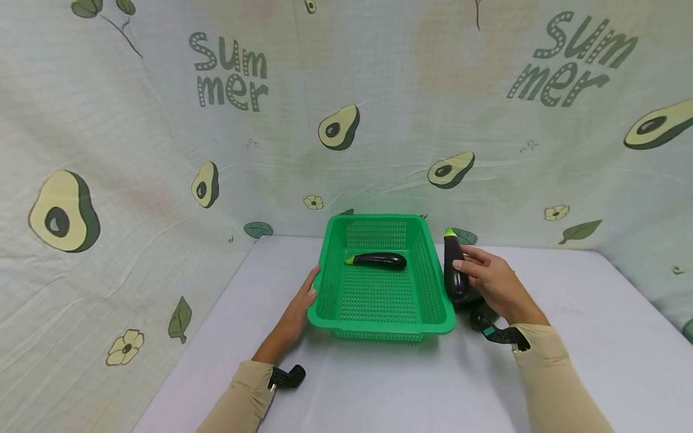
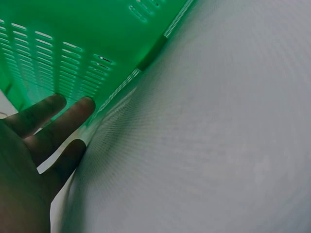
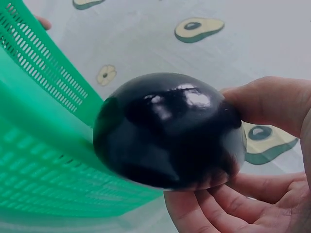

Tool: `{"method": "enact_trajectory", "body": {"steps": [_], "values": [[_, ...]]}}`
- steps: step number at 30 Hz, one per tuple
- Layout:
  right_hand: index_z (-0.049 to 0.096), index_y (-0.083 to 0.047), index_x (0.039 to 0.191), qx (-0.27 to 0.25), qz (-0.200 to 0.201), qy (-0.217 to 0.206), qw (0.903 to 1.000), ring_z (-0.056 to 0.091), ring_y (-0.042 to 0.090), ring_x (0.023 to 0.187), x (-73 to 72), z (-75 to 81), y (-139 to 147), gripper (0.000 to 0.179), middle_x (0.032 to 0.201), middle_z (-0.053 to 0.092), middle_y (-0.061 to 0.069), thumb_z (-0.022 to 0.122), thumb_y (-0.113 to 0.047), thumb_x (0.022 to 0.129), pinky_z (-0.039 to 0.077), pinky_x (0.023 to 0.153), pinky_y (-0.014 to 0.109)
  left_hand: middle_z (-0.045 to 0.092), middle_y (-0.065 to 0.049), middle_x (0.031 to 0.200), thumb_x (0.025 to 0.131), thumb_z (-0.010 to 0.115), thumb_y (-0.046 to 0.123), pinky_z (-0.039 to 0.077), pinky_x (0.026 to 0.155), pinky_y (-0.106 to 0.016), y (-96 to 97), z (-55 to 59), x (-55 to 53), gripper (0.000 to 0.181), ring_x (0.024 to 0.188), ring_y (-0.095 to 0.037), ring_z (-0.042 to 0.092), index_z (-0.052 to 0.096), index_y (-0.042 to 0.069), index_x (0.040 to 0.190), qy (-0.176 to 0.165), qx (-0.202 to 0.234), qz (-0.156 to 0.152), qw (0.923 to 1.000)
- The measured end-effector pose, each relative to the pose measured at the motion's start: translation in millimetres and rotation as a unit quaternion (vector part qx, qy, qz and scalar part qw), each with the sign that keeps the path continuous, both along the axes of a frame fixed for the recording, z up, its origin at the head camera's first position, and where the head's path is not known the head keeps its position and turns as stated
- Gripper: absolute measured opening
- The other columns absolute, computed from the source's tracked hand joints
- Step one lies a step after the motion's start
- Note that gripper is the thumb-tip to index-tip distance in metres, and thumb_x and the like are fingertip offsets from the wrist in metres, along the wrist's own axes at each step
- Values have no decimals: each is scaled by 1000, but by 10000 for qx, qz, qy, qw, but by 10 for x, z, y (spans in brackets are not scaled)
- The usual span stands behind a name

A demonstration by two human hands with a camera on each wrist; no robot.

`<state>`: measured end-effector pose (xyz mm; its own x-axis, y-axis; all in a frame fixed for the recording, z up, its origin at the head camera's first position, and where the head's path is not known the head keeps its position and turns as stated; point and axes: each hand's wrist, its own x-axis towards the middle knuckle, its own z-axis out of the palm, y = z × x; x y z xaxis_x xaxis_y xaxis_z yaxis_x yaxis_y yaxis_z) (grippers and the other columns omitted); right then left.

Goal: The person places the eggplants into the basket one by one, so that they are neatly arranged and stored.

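Note:
A green plastic basket (image 1: pixel 379 329) with slotted walls stands in the middle of the table. One dark eggplant (image 1: pixel 379 260) lies crosswise inside it, its green stem end to the left. My left hand (image 1: pixel 296 310) rests on the basket's left side; in the left wrist view its extended fingers (image 2: pixel 65 128) touch the slotted wall. Just outside the right rim, my right hand (image 1: pixel 495 282) pinches a second eggplant (image 1: pixel 455 267) between thumb and fingers, stem end pointing away. The right wrist view shows that eggplant's glossy rounded end (image 3: pixel 167 131) close beside the basket wall.
More dark eggplant (image 1: pixel 472 298) shows on the table beneath the right hand, partly hidden by it. White cloth covers the table (image 1: pixel 368 391). A printed avocado curtain (image 1: pixel 390 132) hangs behind and along the sides.

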<state>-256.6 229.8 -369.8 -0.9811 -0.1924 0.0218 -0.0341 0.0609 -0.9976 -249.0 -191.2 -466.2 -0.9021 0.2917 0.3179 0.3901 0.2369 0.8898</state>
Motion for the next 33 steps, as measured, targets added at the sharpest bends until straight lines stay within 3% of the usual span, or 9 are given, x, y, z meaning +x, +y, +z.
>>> {"method": "enact_trajectory", "body": {"steps": [6,15,25,33], "values": [[20,2,158,-119,65,53,9999,56,3,113,3,27,-41,76,138,49,12,63,-24,101,46,91,18,12,-8,167,110,25,30,9,117,-57,-5,-16,-17,55,152,-28,9,14,20,163,-51,-29,17,10000],[19,5,157,-403,165,76,9990,50,8,124,-72,5,-117,78,159,24,26,63,-27,101,47,96,20,12,-8,167,110,24,30,10,117,-57,-5,-24,-18,55,152,-29,9,13,20,163,-25,-70,21,10000],[16,6,157,-612,380,-47,9974,63,6,109,-248,109,-159,79,155,27,30,63,-22,101,51,93,24,11,-8,167,110,23,31,9,117,-57,-9,-14,-13,56,152,-29,8,11,19,163,-50,-21,-20,10000],[14,3,158,-338,494,-218,9980,61,5,109,-308,148,-181,81,158,25,27,63,-25,101,51,92,23,11,-6,167,110,24,32,9,118,-57,2,-4,9,55,152,-28,8,13,22,163,-123,-91,49,9999]]}}
